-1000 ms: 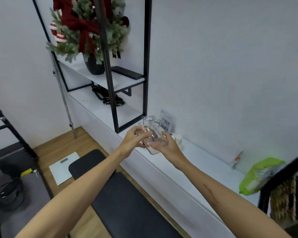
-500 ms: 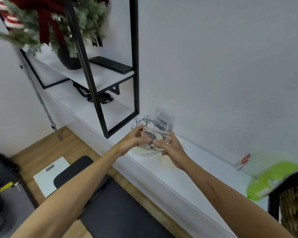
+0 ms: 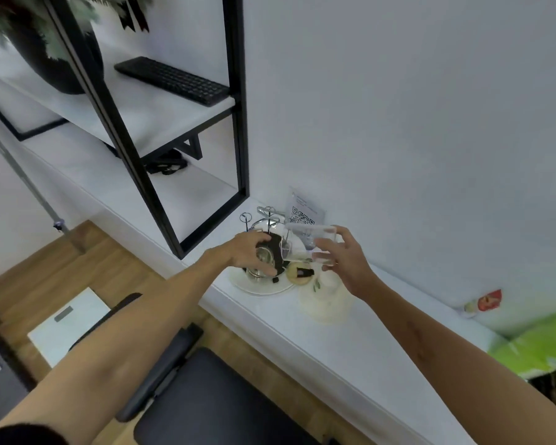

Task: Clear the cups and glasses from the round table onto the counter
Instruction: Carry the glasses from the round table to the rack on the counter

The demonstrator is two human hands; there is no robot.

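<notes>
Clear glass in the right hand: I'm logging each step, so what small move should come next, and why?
Probably lower the clear glass onto the white counter beside the round tray. The right hand holds it in the air, tilted, above the tray, while the left hand grips another glass already down at the tray.

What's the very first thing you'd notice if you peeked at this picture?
Two bare arms reach to a white counter. The right hand holds a clear glass in the air, and the left hand grips another glass over a white plate with a wire rack. Up on the shelf sits a black keyboard.
</notes>
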